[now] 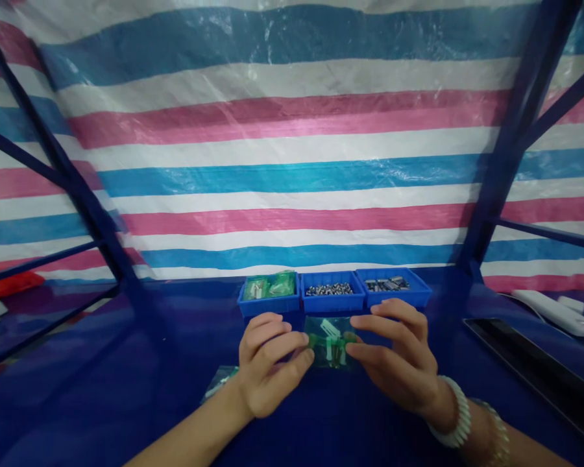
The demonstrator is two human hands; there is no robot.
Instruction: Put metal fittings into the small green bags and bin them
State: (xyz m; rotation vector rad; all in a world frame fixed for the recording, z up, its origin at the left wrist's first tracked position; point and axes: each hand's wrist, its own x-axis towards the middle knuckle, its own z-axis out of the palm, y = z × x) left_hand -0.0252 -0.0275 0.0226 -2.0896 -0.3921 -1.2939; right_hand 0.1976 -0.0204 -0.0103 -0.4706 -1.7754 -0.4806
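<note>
Between my two hands is a small clear plastic bag (331, 353) with green and white parts inside. My left hand (272, 363) pinches its left edge between thumb and fingers. On the opposite edge, the thumb and fingers of my right hand (399, 357) are closed. A second clear bag (219, 381) with white and green bits lies on the table, partly hidden behind my left wrist. Just beyond my hands stand three blue bins: the left bin (270, 307) holds similar green bags, the middle bin (333, 302) small metal pieces, the right bin (421, 295) dark and silvery metal parts.
The dark blue table (141, 363) runs back to a striped plastic sheet (292, 149). A black flat slab (535, 376) lies at the right, near a white power strip (557, 312). Blue metal posts (503, 155) rise on both sides.
</note>
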